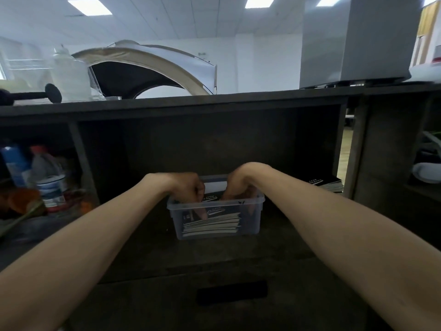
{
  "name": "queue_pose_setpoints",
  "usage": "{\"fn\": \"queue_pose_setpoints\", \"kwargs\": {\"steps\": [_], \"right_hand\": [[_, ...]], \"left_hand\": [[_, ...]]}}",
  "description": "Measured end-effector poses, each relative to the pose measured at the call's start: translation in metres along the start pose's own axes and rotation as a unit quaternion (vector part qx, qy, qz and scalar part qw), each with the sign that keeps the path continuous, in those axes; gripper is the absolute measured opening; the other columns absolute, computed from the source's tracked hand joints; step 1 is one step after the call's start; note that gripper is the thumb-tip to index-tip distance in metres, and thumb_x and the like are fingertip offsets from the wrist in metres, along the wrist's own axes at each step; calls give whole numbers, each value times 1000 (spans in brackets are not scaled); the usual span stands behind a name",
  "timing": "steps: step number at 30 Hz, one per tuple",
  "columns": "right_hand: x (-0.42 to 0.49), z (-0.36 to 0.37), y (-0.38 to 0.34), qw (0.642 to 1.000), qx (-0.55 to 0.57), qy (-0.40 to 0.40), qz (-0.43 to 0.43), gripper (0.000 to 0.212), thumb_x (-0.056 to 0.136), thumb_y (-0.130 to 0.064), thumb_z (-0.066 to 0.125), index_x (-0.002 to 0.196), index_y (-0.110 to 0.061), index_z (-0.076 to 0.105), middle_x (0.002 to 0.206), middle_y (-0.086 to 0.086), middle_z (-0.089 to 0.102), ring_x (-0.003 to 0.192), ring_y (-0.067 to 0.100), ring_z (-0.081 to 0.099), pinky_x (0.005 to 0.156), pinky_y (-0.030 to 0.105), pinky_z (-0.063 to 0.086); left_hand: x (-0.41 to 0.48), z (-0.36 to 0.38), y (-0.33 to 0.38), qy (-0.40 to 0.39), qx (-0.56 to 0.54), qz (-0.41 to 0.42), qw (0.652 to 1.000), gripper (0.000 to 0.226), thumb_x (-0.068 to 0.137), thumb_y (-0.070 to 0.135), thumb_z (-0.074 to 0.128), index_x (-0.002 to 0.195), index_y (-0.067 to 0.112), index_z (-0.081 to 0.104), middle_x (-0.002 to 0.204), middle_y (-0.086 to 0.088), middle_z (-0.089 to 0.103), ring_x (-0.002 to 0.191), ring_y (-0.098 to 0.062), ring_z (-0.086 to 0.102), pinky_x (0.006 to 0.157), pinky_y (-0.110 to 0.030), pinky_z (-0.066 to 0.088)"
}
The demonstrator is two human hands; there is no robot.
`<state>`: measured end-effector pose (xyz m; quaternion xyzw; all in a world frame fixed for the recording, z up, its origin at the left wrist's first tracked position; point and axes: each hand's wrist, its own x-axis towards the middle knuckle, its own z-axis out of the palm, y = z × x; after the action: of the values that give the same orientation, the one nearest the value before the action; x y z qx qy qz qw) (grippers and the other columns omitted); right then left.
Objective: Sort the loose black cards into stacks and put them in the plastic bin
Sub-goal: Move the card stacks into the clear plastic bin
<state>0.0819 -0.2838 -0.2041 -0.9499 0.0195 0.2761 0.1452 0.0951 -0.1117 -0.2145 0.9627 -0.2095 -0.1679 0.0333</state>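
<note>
A clear plastic bin (253, 225) stands on the dark shelf in front of me. Inside it lies a stack of black cards (211, 222) with white edges and white script on top. My left hand (187, 188) and my right hand (241, 185) both reach down into the bin from above, fingers curled onto the cards at its left and right sides. The fingertips show through the bin's front wall. A second stack of black cards (328, 183) lies on the shelf at the far right.
The dark wooden shelf unit (214, 101) has a divider (82, 158) on the left, with bottles (47, 180) beyond it. A drawer with a dark handle slot (231, 292) sits below. Jars and a grey box stand on top.
</note>
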Motion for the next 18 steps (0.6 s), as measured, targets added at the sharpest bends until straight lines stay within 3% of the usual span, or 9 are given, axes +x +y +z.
{"fn": "queue_pose_setpoints", "kwargs": {"steps": [3,6,10,14,16,18], "right_hand": [[-2,6,-6,999,27,-1,26,45,85,-35,70,121,-12,57,114,16,66,100,32,67,95,44,53],[0,15,-10,1000,12,12,15,56,77,-31,77,126,-14,55,113,14,66,100,30,67,94,43,52],[4,23,-9,997,67,35,30,50,81,-28,73,125,-13,55,107,14,70,85,26,73,70,37,59],[-5,27,-4,978,-8,209,-17,34,92,-36,61,117,-14,55,100,8,59,87,23,61,74,36,53],[-20,24,7,940,-10,336,-52,23,90,-36,63,101,-17,57,90,5,59,79,19,60,72,35,54],[-36,14,32,881,15,460,-106,19,86,-40,66,92,-23,61,85,0,62,77,15,61,71,36,55]], "left_hand": [[1,3,0,6,2,2,1000,37,76,42,84,99,18,68,96,6,69,93,-12,64,88,-34,54],[2,7,-1,16,-5,8,1000,33,78,44,82,96,21,67,97,6,68,93,-12,63,89,-35,54],[4,13,-6,52,-21,20,998,21,86,39,76,93,21,67,91,6,67,86,-9,62,75,-25,48],[5,14,-3,101,-26,26,994,10,93,32,69,89,24,65,87,5,65,85,-13,62,71,-25,47],[7,12,4,135,-54,34,989,16,90,38,71,88,24,66,87,4,68,84,-14,65,76,-31,54],[10,11,17,185,-78,63,978,17,89,42,72,89,25,66,89,3,69,86,-15,67,80,-36,57]]}}
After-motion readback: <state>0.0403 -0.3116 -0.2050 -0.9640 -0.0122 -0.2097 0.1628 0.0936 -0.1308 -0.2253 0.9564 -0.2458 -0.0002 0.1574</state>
